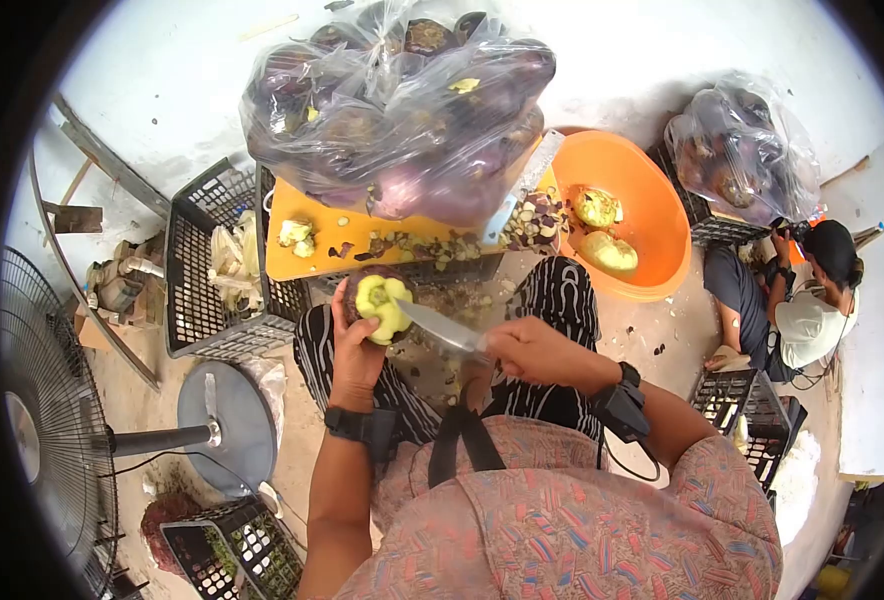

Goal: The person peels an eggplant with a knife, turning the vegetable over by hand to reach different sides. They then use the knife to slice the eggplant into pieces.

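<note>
My left hand (355,350) is wrapped round an eggplant (383,306), whose upper part is pared to pale green flesh while dark skin shows below. In my right hand (524,350) is a knife (440,324), its blade tip at the pared face. Just beyond lies an orange cutting board (334,225) strewn with dark and pale trimmings (432,246). A big clear plastic bag of eggplants (392,125) sits on the board. At the board's right side rests a cleaver (524,185). An orange basin (657,200) holds two pared eggplants (596,207).
Black crates stand at left (187,270), lower left (247,550) and right (752,405). A standing fan (57,430) is on the left. Another eggplant bag (737,150) sits at upper right, near a seated person (802,300). Scraps litter the floor.
</note>
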Available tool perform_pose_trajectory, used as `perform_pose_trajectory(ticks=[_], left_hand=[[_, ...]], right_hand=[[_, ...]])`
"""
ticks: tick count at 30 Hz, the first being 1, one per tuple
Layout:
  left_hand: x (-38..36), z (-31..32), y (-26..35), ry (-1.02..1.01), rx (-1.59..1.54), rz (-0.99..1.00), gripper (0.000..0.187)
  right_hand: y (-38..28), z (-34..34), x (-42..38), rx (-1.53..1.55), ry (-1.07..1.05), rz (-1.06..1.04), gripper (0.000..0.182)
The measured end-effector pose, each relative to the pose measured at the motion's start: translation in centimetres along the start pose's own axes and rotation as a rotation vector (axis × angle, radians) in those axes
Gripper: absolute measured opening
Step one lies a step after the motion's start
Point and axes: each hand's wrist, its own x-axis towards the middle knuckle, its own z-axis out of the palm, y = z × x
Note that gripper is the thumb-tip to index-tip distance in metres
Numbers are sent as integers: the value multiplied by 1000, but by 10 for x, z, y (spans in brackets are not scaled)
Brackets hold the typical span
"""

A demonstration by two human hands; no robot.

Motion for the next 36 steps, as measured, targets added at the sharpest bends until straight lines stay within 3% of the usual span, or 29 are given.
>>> perform_pose_trajectory(ticks=[2,5,7,11,13,14,15,16,18,19,21,22,23,25,26,27,29,30,33,34,36], left_hand=[[0,2,3,68,-41,8,69],[1,10,10,-10,-34,79,70],[-9,39,17,-119,-35,83,72],[-39,95,17,-286,-133,-120,91],[-57,132,22,-393,-149,-215,100],[-62,143,20,-419,-135,-236,104],[-66,147,15,-461,-116,-265,102],[-70,151,10,-475,-85,-271,102],[-74,156,9,-460,-10,-372,108],[-75,156,9,-462,-5,-370,108],[-73,149,8,-406,-8,-355,106],[-69,142,3,-444,53,-252,95],[-68,137,1,-442,55,-251,95],[-65,131,3,-392,-50,-297,95],[-64,130,4,-379,-103,-305,95],[-62,127,6,-375,-101,-303,95],[-53,114,14,-347,-143,-218,96],[-43,101,15,-316,-113,-133,93],[-9,54,18,-236,-114,35,79],[0,38,18,-198,-134,36,75],[11,11,16,-83,-145,37,69]], right_hand=[[2,-13,3,-91,97,-41,29],[15,-32,13,-368,286,-207,27],[10,-31,19,-716,531,-451,26],[6,-14,45,-787,534,-353,22],[-2,-7,30,-338,454,-762,25],[-6,-6,25,-103,316,-825,34],[36,-11,72,144,48,-783,33],[16,1,65,144,49,-788,33],[-18,22,47,964,462,19,27],[-12,20,53,966,460,14,27],[-1,13,65,199,476,-381,15],[-5,2,65,550,177,-303,6],[-2,-1,60,551,175,-304,6],[3,-6,57,758,-100,-368,25],[8,-5,64,730,-119,-470,23],[9,-7,71,731,-124,-470,23],[13,-12,83,-37,162,-677,25],[13,1,90,49,408,-521,22],[12,-13,72,-207,445,-413,25],[8,-10,61,-116,397,-300,25],[-1,-1,40,-91,342,-347,27]])
